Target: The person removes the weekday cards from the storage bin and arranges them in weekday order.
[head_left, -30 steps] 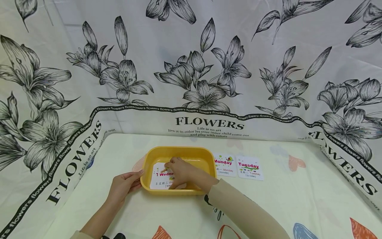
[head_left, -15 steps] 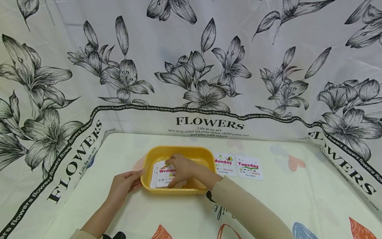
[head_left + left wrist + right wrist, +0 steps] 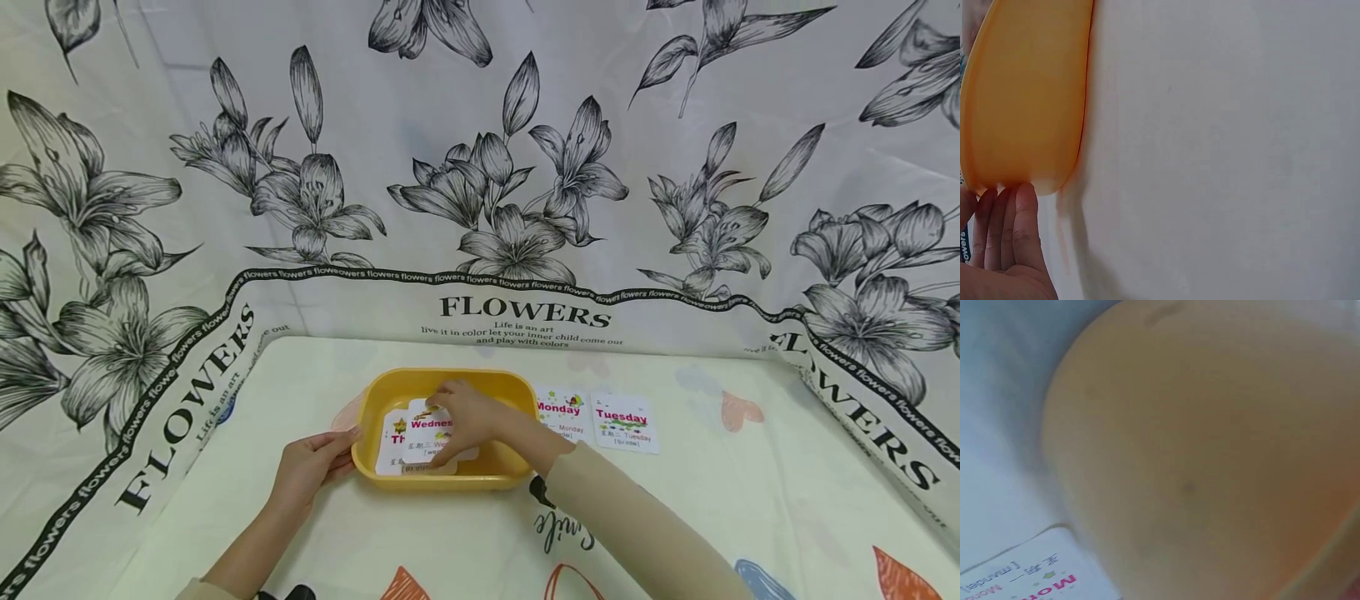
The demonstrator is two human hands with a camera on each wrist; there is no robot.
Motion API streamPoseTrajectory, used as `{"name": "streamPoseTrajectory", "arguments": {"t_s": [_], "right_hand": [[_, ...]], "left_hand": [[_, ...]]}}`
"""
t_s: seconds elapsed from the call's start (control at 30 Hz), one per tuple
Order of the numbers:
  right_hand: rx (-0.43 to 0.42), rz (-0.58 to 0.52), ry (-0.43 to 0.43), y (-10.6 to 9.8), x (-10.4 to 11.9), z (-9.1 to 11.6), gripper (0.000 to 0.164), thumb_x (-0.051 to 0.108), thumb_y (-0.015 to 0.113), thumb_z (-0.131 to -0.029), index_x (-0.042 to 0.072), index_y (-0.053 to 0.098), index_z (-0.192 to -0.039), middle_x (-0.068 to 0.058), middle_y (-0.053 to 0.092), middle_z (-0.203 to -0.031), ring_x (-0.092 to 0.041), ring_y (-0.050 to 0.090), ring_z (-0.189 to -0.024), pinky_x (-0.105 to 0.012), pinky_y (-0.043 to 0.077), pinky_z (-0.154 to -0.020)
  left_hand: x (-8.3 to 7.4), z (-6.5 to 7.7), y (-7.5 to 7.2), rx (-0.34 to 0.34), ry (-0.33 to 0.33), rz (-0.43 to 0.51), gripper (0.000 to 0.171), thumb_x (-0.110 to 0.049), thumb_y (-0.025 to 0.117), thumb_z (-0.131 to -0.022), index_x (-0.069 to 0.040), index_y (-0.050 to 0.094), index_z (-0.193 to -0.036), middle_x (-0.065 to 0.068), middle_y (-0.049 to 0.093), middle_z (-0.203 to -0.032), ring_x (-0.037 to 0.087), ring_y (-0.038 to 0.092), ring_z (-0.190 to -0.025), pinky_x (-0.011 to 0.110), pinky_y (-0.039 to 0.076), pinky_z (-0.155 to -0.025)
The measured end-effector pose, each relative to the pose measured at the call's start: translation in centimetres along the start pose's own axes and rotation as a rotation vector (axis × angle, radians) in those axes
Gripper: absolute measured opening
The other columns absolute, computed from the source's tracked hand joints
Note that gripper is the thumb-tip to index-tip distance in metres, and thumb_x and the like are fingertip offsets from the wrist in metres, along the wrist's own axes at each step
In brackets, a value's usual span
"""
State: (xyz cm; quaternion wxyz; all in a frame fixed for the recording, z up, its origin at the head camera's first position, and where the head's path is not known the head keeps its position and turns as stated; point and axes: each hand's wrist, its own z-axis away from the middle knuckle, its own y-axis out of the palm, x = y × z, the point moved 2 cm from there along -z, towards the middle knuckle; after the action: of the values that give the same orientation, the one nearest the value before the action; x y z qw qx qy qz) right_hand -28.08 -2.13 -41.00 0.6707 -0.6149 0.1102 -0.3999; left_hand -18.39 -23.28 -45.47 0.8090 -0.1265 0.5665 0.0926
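Note:
A yellow plastic tray (image 3: 442,482) stands on the table. My left hand (image 3: 307,473) grips its left end, thumb at the rim and fingers against the outside wall; the left wrist view shows those fingertips (image 3: 1025,197) touching the tray. Inside the tray, my right hand (image 3: 474,419) pinches a white "Wednesday" card (image 3: 424,444) at its right side, thumb and fingers spread across its height. Part of that card is covered by the hand. Under it shows a "Thursday" card (image 3: 390,457), partly hidden. A blurred rounded shape fills most of the right wrist view.
Right of the tray, a "Monday" card (image 3: 562,414) and a "Tuesday" card (image 3: 625,423) lie side by side; the tray and right arm overlap the Monday card. A flower-printed curtain (image 3: 517,183) rises behind the table's pale printed cloth (image 3: 720,500).
The right hand has drawn the Wednesday card to the right and up, so the Thursday card beneath now shows. The left hand has stayed on the tray.

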Motion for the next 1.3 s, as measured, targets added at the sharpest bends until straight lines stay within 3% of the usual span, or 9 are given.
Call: {"name": "streamPoseTrajectory", "arguments": {"t_s": [0.5,0.83,1.3], "right_hand": [[-0.029,-0.027,0.020,-1.4,-2.6,3.4,0.080,0.042,0.080,-0.063,0.015,0.047,-0.130,-0.004,0.038,-0.135,-0.019,0.033,-0.123,-0.035,0.033,-0.108],[-0.040,-0.022,-0.005,-2.9,-3.3,5.2,0.080,0.043,0.079,-0.064,0.015,0.046,-0.131,-0.004,0.038,-0.135,-0.021,0.033,-0.122,-0.037,0.036,-0.106],[-0.087,-0.045,0.033,-4.5,-5.2,8.4,0.081,0.044,0.079,-0.063,0.017,0.045,-0.132,-0.003,0.037,-0.134,-0.017,0.035,-0.117,-0.034,0.042,-0.100]], "left_hand": [[0.1,0.0,0.1,-0.005,-0.024,-0.004,0.060,-0.035,0.070,-0.079,0.011,0.055,-0.114,-0.001,0.069,-0.078,0.007,0.066,-0.067,0.022,0.057,-0.065],[-0.1,0.1,0.0,-0.006,-0.036,-0.005,0.063,-0.037,0.071,-0.077,0.011,0.053,-0.116,-0.001,0.070,-0.078,0.008,0.067,-0.068,0.022,0.057,-0.064],[0.0,0.1,0.0,-0.001,-0.042,-0.017,0.066,-0.038,0.071,-0.077,0.010,0.052,-0.118,-0.001,0.069,-0.079,0.008,0.066,-0.068,0.023,0.057,-0.065]]}}
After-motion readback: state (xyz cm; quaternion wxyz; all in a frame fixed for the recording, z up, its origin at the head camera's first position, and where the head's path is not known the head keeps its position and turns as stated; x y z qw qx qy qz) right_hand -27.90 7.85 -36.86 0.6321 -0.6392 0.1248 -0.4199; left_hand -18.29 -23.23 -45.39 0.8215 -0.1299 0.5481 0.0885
